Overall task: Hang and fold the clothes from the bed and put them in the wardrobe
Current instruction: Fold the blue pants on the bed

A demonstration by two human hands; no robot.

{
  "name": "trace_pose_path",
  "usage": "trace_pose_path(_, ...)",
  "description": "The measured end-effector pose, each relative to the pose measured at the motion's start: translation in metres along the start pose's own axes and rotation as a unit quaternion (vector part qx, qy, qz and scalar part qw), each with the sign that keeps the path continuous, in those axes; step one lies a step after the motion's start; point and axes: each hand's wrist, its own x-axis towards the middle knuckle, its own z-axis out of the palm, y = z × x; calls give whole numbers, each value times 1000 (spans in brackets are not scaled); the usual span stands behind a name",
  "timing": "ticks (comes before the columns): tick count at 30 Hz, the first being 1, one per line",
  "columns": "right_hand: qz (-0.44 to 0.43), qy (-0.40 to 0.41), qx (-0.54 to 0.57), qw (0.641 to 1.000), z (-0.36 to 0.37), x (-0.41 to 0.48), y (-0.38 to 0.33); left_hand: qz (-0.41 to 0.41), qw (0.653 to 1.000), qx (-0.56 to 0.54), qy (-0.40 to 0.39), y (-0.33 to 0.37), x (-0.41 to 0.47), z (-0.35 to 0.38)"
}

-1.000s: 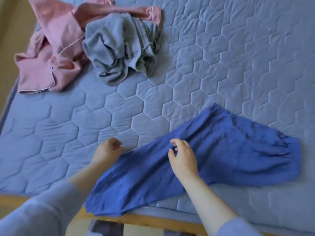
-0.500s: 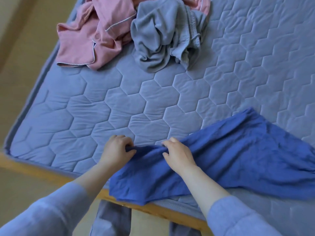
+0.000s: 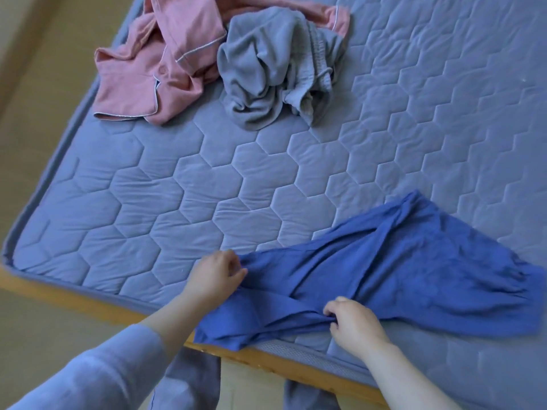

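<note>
Two hands held a blue garment point(image 3: 399, 279) at the near edge of the bed

Nearest ran the wooden bed frame point(image 3: 266, 363), with the quilted blue-grey mattress point(image 3: 177, 202) on it; the blue garment lay rumpled across the mattress's near right part, its near left corner hanging over the frame. The right hand point(image 3: 353, 324) had its fingers curled tight round a bunch of the cloth at its near edge, and the left hand point(image 3: 214, 276), fingers bent, pinched its left end. Bare hexagon quilting spread beyond to the middle. At the far left a crumpled grey garment point(image 3: 275, 72) lay touching a pink garment point(image 3: 159, 69) with pale piping, close to the mattress's left edge; tan floor point(image 3: 44, 84) showed beyond that edge
</note>
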Motion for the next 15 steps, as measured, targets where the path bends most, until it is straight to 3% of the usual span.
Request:
trace_pose_path(3, 42, 40, 28, 998, -2, 5, 6, -2, 998, 27, 59, -2, 10, 9)
trace_pose_path(7, -4, 154, 66, 986, -18, 25, -9, 18, 995, 84, 43, -12, 27, 10)
trace_pose_path(12, -58, 139, 93, 984, -41, 66, -31, 7, 988, 152, -25, -14, 44, 0)
trace_pose_path(15, -51, 126, 72, 988, -49, 85, -37, 16, 994, 107, -24, -14, 49, -3)
